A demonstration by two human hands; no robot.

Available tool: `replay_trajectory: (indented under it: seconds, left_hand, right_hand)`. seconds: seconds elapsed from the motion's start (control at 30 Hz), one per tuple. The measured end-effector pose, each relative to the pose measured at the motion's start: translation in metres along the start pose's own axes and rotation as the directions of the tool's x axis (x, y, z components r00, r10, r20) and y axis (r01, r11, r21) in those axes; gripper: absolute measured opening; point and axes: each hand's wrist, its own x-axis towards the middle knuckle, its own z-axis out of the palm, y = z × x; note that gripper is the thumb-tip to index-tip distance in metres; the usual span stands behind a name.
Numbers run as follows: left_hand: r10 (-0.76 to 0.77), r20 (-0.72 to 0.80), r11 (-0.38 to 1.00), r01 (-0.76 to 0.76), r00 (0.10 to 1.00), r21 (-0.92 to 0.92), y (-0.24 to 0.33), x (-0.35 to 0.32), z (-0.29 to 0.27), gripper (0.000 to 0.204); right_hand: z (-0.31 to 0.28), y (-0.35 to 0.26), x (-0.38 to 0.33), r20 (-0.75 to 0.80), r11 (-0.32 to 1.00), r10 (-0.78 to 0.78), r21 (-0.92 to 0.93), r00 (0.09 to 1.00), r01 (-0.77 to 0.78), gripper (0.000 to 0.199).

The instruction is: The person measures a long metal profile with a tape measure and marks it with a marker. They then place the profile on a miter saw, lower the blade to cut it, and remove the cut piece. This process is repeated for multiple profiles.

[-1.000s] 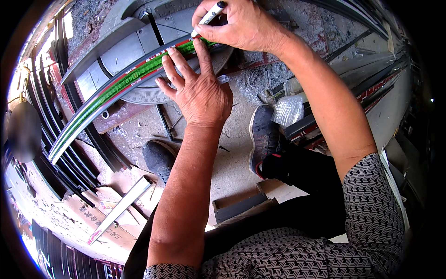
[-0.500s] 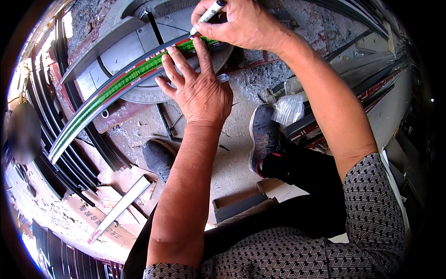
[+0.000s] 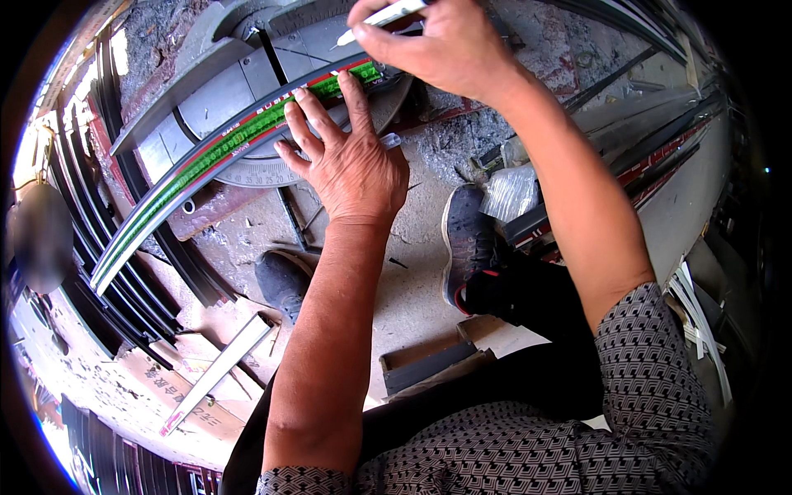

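A long dark-edged profile [image 3: 142,223] with red markings lies slantwise over a grey mitre-saw table [image 3: 202,103]. Along its face runs a green printed strip [image 3: 239,136]. My left hand [image 3: 356,172] rests on the profile near its right end, fingers spread and fingertips pressing on the strip. My right hand [image 3: 458,45] grips a white marker pen [image 3: 398,13] above the saw table. The pen's tip points down-left and is clear of the profile.
Several black profiles [image 3: 78,198] lie in rows at left. A white strip [image 3: 219,371] rests on flattened cardboard. At right are wrapped profiles [image 3: 652,161] and crumpled clear plastic [image 3: 510,194]. My shoes [image 3: 468,239] stand below the saw, near an open narrow box [image 3: 425,367].
My right hand has lifted the marker pen off the profile and moved slightly up and right. The left hand stays pressed on the profile, nearly unmoved.
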Motion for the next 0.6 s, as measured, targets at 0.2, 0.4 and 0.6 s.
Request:
replay_trajectory:
  seconds: [0.2, 0.4, 0.6]
  left_hand:
    - [-0.001, -0.022, 1.000, 0.000, 1.000, -0.016, 0.000, 0.000, 0.002, 0.100]
    - [0.007, -0.042, 0.998, -0.010, 0.999, -0.065, 0.000, 0.000, 0.003, 0.099]
    - [0.007, -0.048, 0.998, -0.010, 0.999, -0.061, -0.001, 0.000, 0.002, 0.097]
  right_hand:
    - [-0.016, -0.026, -0.046, -0.125, 1.000, -0.012, -0.009, 0.992, 0.011, 0.017]
    - [-0.006, -0.025, -0.089, -0.193, 0.961, 0.259, 0.154, 0.946, -0.232, 0.016]
    - [-0.004, -0.025, -0.101, -0.069, 0.905, 0.421, 0.104, 0.904, -0.413, 0.012]
